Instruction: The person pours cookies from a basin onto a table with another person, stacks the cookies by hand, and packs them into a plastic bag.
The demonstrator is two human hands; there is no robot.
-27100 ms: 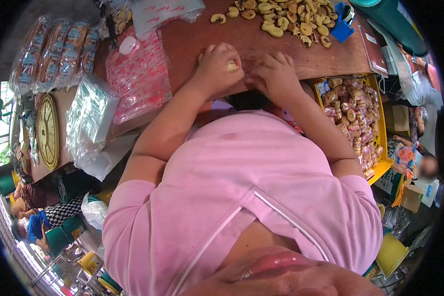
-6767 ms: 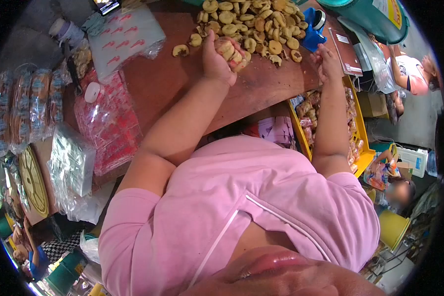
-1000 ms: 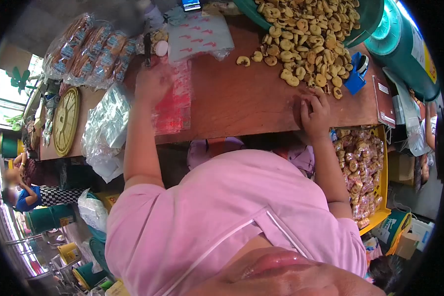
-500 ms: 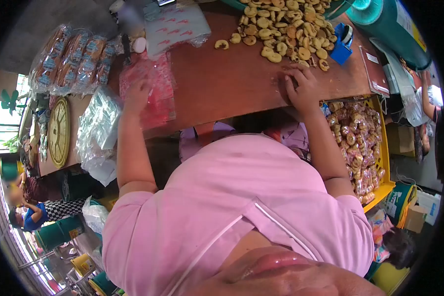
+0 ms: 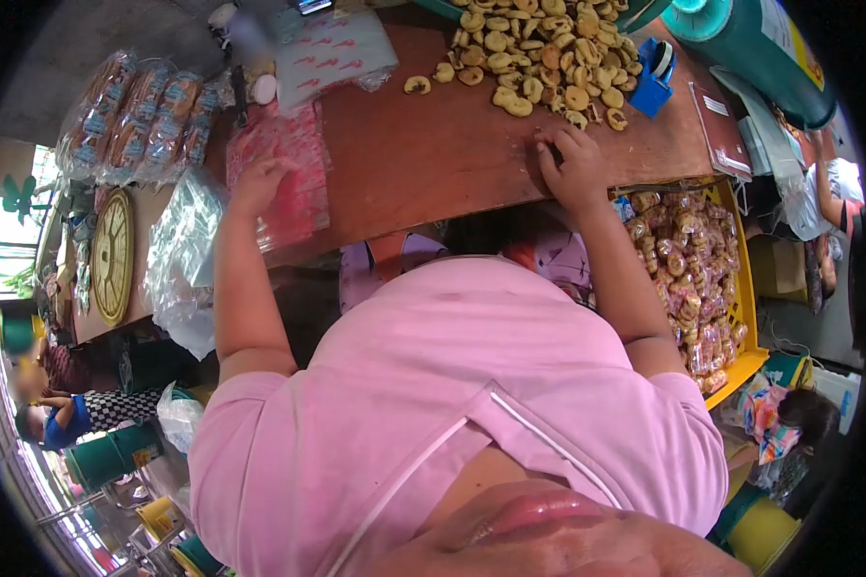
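Observation:
My left hand [image 5: 258, 185] is over a stack of red-printed clear plastic bags [image 5: 298, 207] at the left of the table. Its fingers are bent together at the plastic, seemingly pinching a bag; the fingertips are small and not sharp. My right hand [image 5: 577, 168] rests near the table's front edge, fingers apart and holding nothing. Just beyond it lies a big heap of round, yellow-brown baked pastries [image 5: 548, 58], with a few strays on the wood.
A blue tape dispenser [image 5: 654, 82] stands right of the heap. More printed bags [image 5: 332, 53] lie at the back. Packed bread [image 5: 144, 115] is at left, beside clear plastic [image 5: 188, 250]. A yellow crate [image 5: 744, 288] of wrapped pastries stands at right. Other people are at both sides.
My left hand has shifted slightly on the red-printed bags, its fingers now drawn together. My right hand stays near the heap. The whole view has moved slightly.

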